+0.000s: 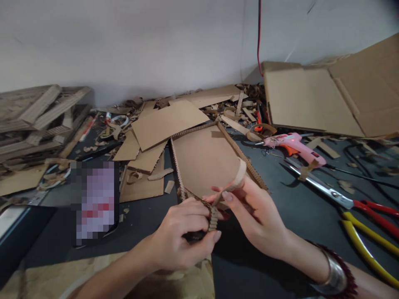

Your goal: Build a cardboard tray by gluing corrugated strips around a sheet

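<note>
Near the table's front, my left hand (183, 232) pinches a narrow strip of corrugated cardboard (213, 219) between thumb and fingers, its ridges showing. My right hand (260, 218) grips the other stretch of this strip, whose smooth pale end (240, 171) curls up over the fingers. Just beyond both hands lies a flat cardboard panel (202, 158). Ridged strips stand along its edges as a low rim (232, 143). The panel's near edge is partly hidden behind my hands.
At right lie a pink glue gun (293, 146), scissors with red handles (333, 193) and a yellow-handled tool (361, 241). A phone with a blurred screen (98, 195) is at left. Cardboard sheets (168, 124), scraps and a large folded cardboard (299, 99) line the back.
</note>
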